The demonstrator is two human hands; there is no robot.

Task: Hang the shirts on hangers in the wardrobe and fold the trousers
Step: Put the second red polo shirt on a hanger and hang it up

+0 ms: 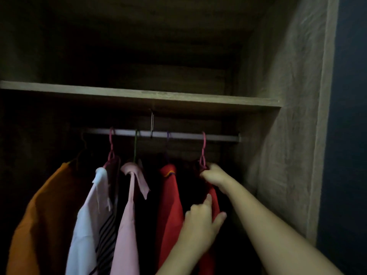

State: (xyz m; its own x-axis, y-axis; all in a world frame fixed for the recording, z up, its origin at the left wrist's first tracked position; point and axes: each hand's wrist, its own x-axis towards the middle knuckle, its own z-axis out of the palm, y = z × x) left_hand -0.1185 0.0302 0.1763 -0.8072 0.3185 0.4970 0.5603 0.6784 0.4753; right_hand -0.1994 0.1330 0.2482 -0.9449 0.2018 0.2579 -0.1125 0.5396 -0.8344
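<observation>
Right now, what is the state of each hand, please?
Left hand: pinches the rightmost red shirt.
Right hand: grips the right pink hanger at its base.

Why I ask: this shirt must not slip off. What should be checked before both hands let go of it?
1. Hanger hooked over the rail: ok, its hook sits over the bar.
2. Right hand steadying the hanger: ok, its fingers are curled round the hanger's base.
3. Left hand on the shirt: ok, it pinches the red cloth lower down.
4. Shirt seated on both hanger shoulders: cannot tell, too dark there.
5. Shirt hanging straight: cannot tell, the hands and arms hide much of it.
6. Rail free to the right of the hook: ok, the bar is bare up to its end.
</observation>
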